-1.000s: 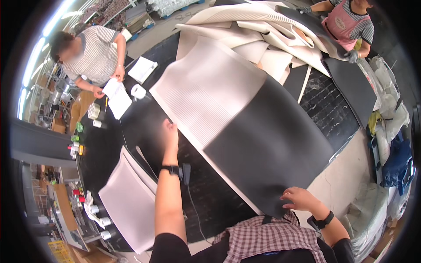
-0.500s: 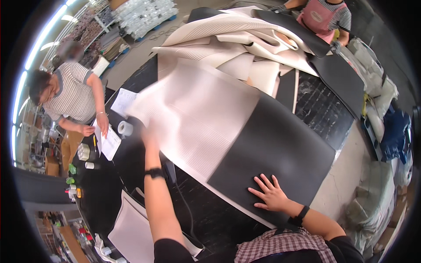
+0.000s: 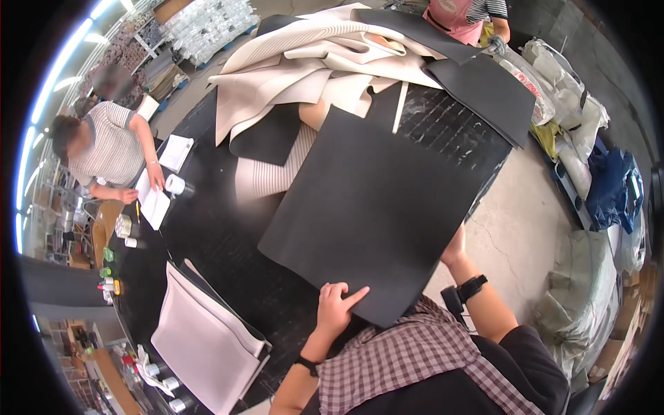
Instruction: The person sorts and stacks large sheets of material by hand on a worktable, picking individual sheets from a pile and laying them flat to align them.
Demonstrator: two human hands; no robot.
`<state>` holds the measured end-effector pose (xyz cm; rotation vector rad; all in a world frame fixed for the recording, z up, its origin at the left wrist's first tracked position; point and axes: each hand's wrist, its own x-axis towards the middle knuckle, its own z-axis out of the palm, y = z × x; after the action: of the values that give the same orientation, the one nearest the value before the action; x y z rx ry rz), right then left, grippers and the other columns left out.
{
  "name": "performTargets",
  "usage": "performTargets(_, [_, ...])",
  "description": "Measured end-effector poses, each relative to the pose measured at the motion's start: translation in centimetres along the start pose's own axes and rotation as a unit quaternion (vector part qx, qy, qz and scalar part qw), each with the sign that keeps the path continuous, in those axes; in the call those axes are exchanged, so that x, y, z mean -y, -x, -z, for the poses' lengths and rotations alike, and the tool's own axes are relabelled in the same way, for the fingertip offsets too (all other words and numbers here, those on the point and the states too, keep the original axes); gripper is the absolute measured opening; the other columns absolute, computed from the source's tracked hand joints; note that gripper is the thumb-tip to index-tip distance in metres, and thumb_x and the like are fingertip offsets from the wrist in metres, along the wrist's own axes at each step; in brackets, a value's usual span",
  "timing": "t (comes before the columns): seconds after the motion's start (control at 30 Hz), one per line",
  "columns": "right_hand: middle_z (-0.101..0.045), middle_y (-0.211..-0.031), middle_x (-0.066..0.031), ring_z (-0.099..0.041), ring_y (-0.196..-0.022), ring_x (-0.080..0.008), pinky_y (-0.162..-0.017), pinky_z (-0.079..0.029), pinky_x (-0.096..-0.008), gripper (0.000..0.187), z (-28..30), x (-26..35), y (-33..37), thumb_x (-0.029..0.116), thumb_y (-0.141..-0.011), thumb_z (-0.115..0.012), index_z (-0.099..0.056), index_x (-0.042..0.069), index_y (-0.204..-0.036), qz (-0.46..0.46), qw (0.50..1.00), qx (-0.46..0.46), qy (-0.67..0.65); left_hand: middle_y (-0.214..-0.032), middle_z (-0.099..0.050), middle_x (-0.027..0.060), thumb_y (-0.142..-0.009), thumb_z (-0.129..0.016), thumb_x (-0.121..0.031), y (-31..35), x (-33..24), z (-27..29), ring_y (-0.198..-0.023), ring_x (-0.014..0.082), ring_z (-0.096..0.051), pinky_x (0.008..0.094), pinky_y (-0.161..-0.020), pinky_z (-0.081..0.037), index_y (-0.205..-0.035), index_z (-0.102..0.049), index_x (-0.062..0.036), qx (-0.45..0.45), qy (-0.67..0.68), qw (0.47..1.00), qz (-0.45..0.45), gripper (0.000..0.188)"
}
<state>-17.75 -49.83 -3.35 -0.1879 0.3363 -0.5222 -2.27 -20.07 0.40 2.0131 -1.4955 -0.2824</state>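
Note:
A large black sheet of flexible material (image 3: 373,214) lies in front of me, its near corner raised close to my body. My left hand (image 3: 335,309) is closed on its near edge, with one finger stretched across the top. At the right edge, my right hand (image 3: 454,247) grips the sheet, its fingers partly hidden behind it. A pale, ribbed piece (image 3: 270,173), slightly blurred, shows from under the sheet's far left side; I cannot tell whether the two are joined. Both of my wrists carry black bands.
Crumpled pale and black sheets (image 3: 311,62) are heaped at the table's far end. Pale sheets (image 3: 204,339) lie stacked at the near left. A person (image 3: 114,149) handles papers at the left; another in a pink apron (image 3: 453,21) stands far right. Wrapped bundles (image 3: 577,304) line the right.
The pale ribbed half no longer lies spread out; the black side now covers most of it. My left hand has come back to the near edge, and my right hand has moved to the right edge.

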Motion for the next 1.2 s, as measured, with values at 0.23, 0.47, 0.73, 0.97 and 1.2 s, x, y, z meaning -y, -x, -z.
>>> performTargets(0.23, [-0.058, -0.103, -0.0039, -0.055, -0.093, -0.0142, -0.082, -0.044, -0.0292, 0.036, 1.7, 2.3, -0.9, 0.033, -0.086, -0.058, -0.052, 0.003, -0.107, 0.108, 0.907, -0.18, 0.365, -0.098, -0.048, 0.0082, -0.063, -0.053, 0.002, 0.3, -1.1, -1.8, -0.095, 0.0275, -0.047, 0.0467, -0.094, -0.034, -0.104, -0.065, -0.0269, 0.019, -0.089, 0.995, 0.034, 0.052])
performTargets(0.47, [-0.054, -0.078, 0.0003, -0.048, -0.062, -0.0087, -0.056, -0.044, -0.023, 0.034, 3.9, 7.1, -0.4, 0.037, -0.087, -0.054, -0.054, 0.004, -0.097, 0.081, 0.746, -0.276, 0.6, -0.108, -0.049, 0.0105, -0.065, -0.064, -0.006, 0.1, -5.5, -4.2, -0.101, 0.0275, -0.047, 0.0396, -0.09, -0.038, -0.117, -0.057, -0.0228, 0.0, -0.122, 0.991, 0.062, 0.055])
performTargets(0.73, [-0.051, -0.048, -0.006, -0.054, -0.039, -0.0166, -0.036, -0.042, -0.0284, 0.039, -0.6, 5.5, 1.5, 0.033, -0.089, -0.05, -0.056, 0.0, -0.07, -0.143, 0.487, -0.098, 0.856, -0.104, -0.057, 0.0114, -0.066, -0.062, -0.007, 12.1, -0.9, 2.5, -0.095, 0.0298, -0.053, 0.0406, -0.082, -0.042, -0.101, -0.063, -0.0147, -0.201, -0.172, 0.951, 0.161, 0.036])
performTargets(0.97, [-0.053, -0.06, 0.0009, -0.048, -0.049, -0.0065, -0.045, -0.04, -0.0206, 0.032, -12.5, -17.3, 4.1, 0.028, -0.092, -0.047, -0.06, 0.002, -0.079, -0.192, 0.695, 0.129, 0.68, -0.117, -0.053, 0.0153, -0.071, -0.069, -0.025, 29.9, 5.1, 14.4, -0.11, 0.035, -0.047, 0.0416, -0.089, -0.04, -0.116, -0.057, -0.0207, -0.122, -0.353, 0.803, 0.464, 0.047])
performTargets(1.2, [-0.059, -0.087, -0.0077, -0.059, -0.068, -0.0127, -0.059, -0.05, -0.0231, 0.061, -16.0, -39.1, 1.6, 0.051, -0.085, -0.05, -0.051, -0.005, -0.109, -0.336, 0.573, 0.186, 0.724, -0.111, -0.056, 0.0223, -0.086, -0.051, -0.045, 34.9, 9.3, 21.1, -0.099, 0.0312, -0.055, 0.0377, -0.086, -0.042, -0.115, -0.052, 0.0034, -0.259, -0.016, 0.683, 0.682, 0.056])
